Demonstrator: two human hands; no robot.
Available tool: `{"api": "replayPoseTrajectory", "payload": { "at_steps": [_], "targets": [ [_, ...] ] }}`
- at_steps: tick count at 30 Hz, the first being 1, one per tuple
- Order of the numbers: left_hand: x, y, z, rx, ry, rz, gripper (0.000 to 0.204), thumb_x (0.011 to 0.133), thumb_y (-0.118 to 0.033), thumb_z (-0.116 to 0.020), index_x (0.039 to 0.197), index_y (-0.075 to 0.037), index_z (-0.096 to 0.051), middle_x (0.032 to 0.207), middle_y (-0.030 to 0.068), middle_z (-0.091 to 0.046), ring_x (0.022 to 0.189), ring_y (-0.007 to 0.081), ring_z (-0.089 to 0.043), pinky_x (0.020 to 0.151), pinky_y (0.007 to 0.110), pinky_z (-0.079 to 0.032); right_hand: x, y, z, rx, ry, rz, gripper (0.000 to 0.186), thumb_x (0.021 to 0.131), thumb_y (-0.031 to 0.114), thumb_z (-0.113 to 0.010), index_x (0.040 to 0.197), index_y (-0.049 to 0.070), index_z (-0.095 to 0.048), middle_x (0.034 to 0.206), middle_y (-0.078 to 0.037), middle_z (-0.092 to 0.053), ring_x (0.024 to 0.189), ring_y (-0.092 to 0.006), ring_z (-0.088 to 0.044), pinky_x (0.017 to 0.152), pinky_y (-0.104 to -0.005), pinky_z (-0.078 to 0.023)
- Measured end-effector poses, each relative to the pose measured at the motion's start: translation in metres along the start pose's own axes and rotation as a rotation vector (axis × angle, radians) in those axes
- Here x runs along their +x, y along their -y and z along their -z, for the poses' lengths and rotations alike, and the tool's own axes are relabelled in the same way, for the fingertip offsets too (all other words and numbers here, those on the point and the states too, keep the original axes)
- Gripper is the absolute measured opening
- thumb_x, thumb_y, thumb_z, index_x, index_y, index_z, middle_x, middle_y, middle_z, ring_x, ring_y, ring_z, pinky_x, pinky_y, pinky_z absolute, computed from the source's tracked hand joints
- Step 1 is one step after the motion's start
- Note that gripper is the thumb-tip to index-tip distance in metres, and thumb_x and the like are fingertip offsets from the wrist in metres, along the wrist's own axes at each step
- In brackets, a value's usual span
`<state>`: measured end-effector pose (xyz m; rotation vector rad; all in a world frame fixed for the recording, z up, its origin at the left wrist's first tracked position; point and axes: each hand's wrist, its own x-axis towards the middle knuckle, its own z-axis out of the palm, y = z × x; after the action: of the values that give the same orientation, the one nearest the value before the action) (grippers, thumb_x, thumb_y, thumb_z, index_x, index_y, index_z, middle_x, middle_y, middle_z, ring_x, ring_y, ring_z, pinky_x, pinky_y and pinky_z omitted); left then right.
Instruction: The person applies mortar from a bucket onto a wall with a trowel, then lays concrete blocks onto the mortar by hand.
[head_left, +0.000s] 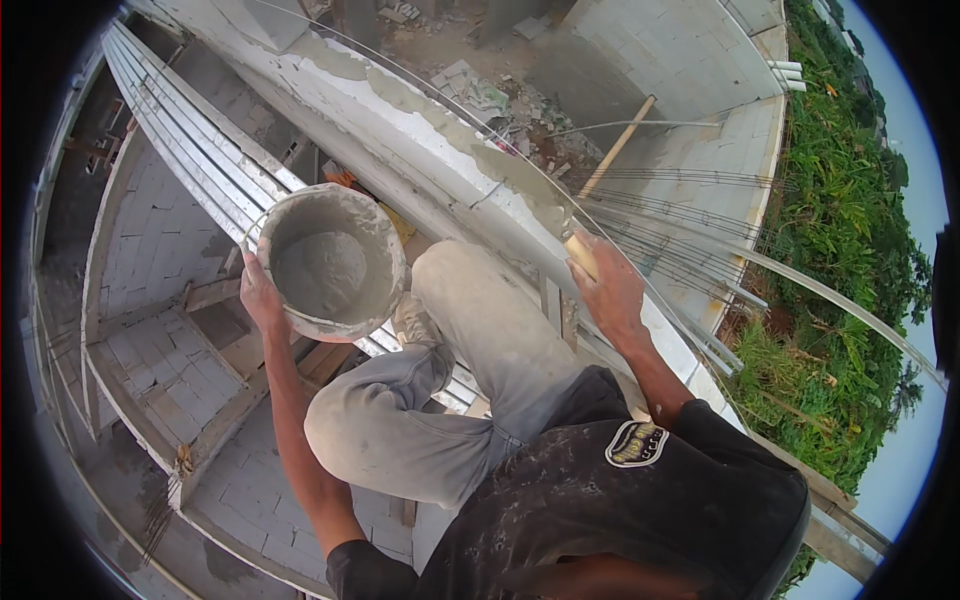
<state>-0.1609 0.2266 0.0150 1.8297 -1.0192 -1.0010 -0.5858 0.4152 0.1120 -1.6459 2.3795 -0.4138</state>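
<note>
My left hand (263, 295) is closed on the rim of a round, mortar-caked bucket (390, 285), at its left side. Wet grey mortar (335, 265) lies in the bottom of the bucket. Over the top of the white block wall (440, 155), my right hand (612, 295) grips a short, pale yellow handle (580, 256); whatever it joins cannot be made out. A strip of grey mortar (520, 183) runs along the wall top, reaching close to that hand. My bent legs in dusty grey trousers sit between the bucket and the wall.
Long silvery metal channels (190, 125) pass beneath the bucket. A thin string (440, 92) stretches along the wall. Below on the left are block-walled rooms (165, 215) at a drop. Rubble (480, 95) lies beyond the wall, with protruding rebar (690, 205) and a wooden pole (617, 147).
</note>
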Motion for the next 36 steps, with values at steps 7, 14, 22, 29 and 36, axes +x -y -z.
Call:
{"api": "replayPoseTrajectory", "payload": {
  "at_steps": [7,14,22,29,36],
  "targets": [
    [-0.003,-0.012,-0.003,-0.013,0.021,-0.036,0.052,0.103,-0.042,-0.041,0.119,0.002,-0.064,0.103,0.0086,-0.068,0.089,0.0165,-0.063,0.079,0.033,-0.050,0.007,0.009,0.004,0.100,-0.008,-0.047,0.047,0.085,0.023,-0.071,0.129,0.015,-0.056,0.118,-0.013,-0.064,0.104,-0.0320,-0.063,0.087,-0.0417,-0.050],
    [0.006,-0.012,-0.016,0.024,-0.028,-0.098,0.054,0.103,-0.043,-0.041,0.116,0.003,-0.065,0.100,0.0084,-0.068,0.085,0.0170,-0.062,0.077,0.033,-0.050,0.003,0.004,-0.006,0.023,0.016,-0.014,0.047,0.086,0.023,-0.069,0.130,0.017,-0.055,0.123,-0.010,-0.063,0.109,-0.0310,-0.062,0.091,-0.0413,-0.050],
    [-0.003,-0.012,-0.010,0.078,-0.030,-0.063,0.054,0.102,-0.044,-0.042,0.113,0.004,-0.065,0.095,0.0098,-0.068,0.085,0.0169,-0.061,0.077,0.033,-0.048,-0.001,0.016,0.000,0.078,0.091,-0.044,0.051,0.088,0.025,-0.068,0.135,0.015,-0.049,0.120,-0.015,-0.063,0.107,-0.0365,-0.062,0.087,-0.0428,-0.051],
    [0.002,0.000,0.000,0.127,-0.008,-0.099,0.054,0.102,-0.044,-0.046,0.115,0.004,-0.065,0.097,0.0136,-0.068,0.089,0.0204,-0.058,0.085,0.035,-0.045,0.014,0.133,-0.044,0.136,0.593,0.148,0.043,0.093,0.026,-0.059,0.130,0.008,-0.048,0.116,-0.022,-0.061,0.097,-0.0404,-0.066,0.082,-0.0452,-0.053],
    [-0.023,-0.008,-0.006,0.127,0.056,-0.180,0.051,0.102,-0.043,-0.046,0.108,0.004,-0.065,0.086,0.0107,-0.064,0.080,0.0181,-0.054,0.077,0.034,-0.044,0.028,0.173,-0.225,-0.062,0.655,0.304,0.034,0.091,0.017,-0.057,0.121,0.004,-0.050,0.107,-0.024,-0.064,0.097,-0.0392,-0.066,0.082,-0.0465,-0.053]
  ]
}}
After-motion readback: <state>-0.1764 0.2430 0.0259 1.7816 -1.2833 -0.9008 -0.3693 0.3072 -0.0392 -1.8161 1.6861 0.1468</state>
